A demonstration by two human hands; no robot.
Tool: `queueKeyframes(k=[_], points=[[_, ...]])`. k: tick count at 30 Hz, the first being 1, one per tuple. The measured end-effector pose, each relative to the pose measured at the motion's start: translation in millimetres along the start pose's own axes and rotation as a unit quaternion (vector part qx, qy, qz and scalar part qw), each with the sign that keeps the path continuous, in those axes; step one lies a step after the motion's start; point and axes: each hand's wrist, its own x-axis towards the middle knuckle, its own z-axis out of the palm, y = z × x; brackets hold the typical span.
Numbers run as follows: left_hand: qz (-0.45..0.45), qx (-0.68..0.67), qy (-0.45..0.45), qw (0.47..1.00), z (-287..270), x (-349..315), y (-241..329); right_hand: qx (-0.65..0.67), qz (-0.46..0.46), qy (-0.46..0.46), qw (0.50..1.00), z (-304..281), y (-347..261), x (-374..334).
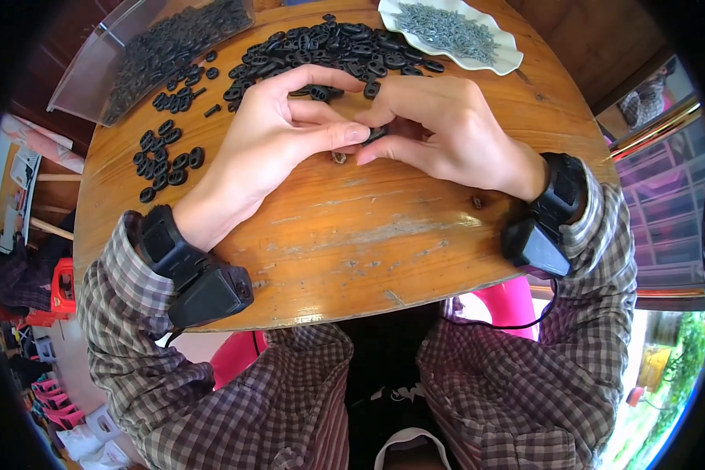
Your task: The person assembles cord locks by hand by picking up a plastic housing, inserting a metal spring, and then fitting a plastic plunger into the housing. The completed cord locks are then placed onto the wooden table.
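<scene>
Over the middle of the wooden table, both hands come together at a small black plastic part [377, 134], mostly hidden by the fingers. My left hand [278, 133] presses it between thumb and fingers, the thumb lying along its left side. My right hand [454, 125] pinches the same part from the right, fingers curled. Just beyond the fingers spreads a heap of black oval plastic parts [321, 51] with holes. A loose cluster of small black oval pieces [161, 160] lies left of my left wrist. A black screw-like piece [213, 110] rests nearer the heap.
A clear plastic bin [82, 86] full of black parts stands at the far left. At the far right is a white wavy-edged dish [514, 64] of silvery screws. The wooden table [345, 251] has a curved near edge. Translucent drawers [662, 219] stand to the right.
</scene>
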Motion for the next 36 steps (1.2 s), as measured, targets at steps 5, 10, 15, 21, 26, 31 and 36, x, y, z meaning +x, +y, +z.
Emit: queueKeyframes(k=[5,10,15,21,26,31,36], points=[[0.108,0.089,0.037,0.989,-5.5,4.6,11.2,-0.036,0.017,0.025,0.999,-5.7,2.6,8.9],[0.252,0.444,0.366,0.778,-27.0,27.3,90.9,-0.234,0.261,0.097,0.931,-49.2,33.4,4.1],[0.179,0.643,0.268,0.695,-247.3,32.6,109.3,-0.348,0.340,-0.052,0.872,-70.5,88.9,-23.8],[0.261,0.693,0.271,0.615,-144.6,22.2,67.9,-0.336,0.339,-0.084,0.875,-61.4,92.2,-15.0],[0.155,0.589,-0.036,0.793,-32.2,0.6,35.9,-0.340,0.373,-0.058,0.862,-66.8,83.8,-19.2],[0.072,0.517,-0.024,0.852,-24.4,0.7,24.5,-0.232,0.289,0.034,0.928,-67.3,82.4,-14.1],[-0.083,0.424,-0.047,0.901,-37.5,14.8,22.1,-0.254,0.203,0.083,0.942,-44.0,43.0,7.3]])
